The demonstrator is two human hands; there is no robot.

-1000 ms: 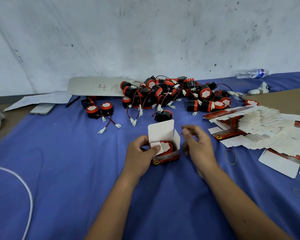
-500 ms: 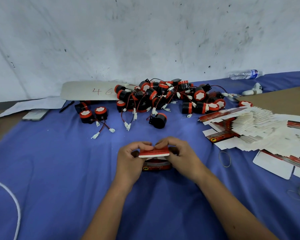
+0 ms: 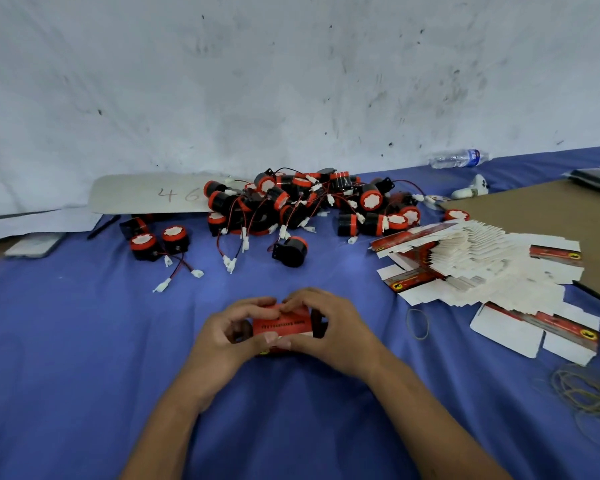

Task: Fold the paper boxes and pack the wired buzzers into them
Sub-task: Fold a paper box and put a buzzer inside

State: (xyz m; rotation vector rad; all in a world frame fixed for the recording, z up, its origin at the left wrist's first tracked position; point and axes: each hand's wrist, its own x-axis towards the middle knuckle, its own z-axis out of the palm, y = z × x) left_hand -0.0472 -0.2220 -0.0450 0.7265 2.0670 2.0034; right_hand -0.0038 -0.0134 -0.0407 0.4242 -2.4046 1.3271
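Observation:
A small red paper box sits low over the blue cloth at the centre, its lid folded down. My left hand grips its left side, thumb on the front edge. My right hand grips the right side, fingers curled over the top. The buzzer inside is hidden. A heap of black and red wired buzzers lies behind, with one lone buzzer nearer me and a pair of buzzers to the left. Flat unfolded boxes are fanned out at the right.
Rubber bands lie right of my hands, more rubber bands at the far right. A brown board, a water bottle and a white card marked 46 line the back. A phone lies at the left.
The box lid stood open with the buzzer showing; both hands have folded it down and now press the box closed. The view has shifted slightly.

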